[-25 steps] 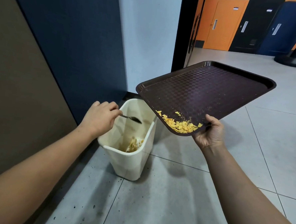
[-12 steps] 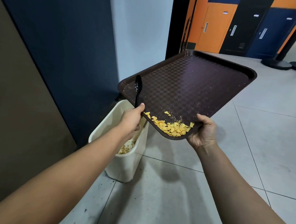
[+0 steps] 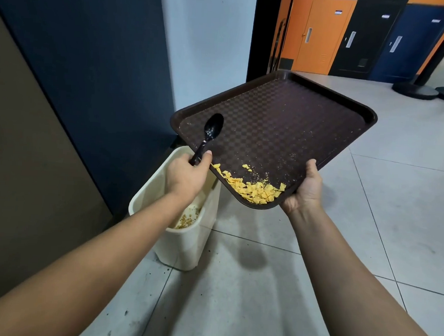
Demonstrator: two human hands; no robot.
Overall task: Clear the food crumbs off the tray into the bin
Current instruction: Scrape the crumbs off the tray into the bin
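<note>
A dark brown tray (image 3: 283, 125) is tilted down toward me above the floor. My right hand (image 3: 305, 191) grips its near right corner from below, thumb on the rim. Yellow food crumbs (image 3: 253, 189) lie heaped along the tray's low near edge. My left hand (image 3: 186, 176) grips the handle of a black plastic spoon (image 3: 210, 134), whose bowl points up over the tray's left side. Under my left hand stands a cream bin (image 3: 185, 241) with crumbs on its bottom; the tray's low edge hangs just right of its rim.
The bin stands against a dark blue wall panel (image 3: 91, 69) on a grey tiled floor (image 3: 260, 287). Beyond the tray, a doorway opens onto orange and dark doors (image 3: 325, 34). Black round stand bases (image 3: 415, 90) sit on the floor at far right.
My left hand has lifted the spoon out of the bin and brought it up over the tray's left edge. The tray has come closer and lower, toward the bin.
</note>
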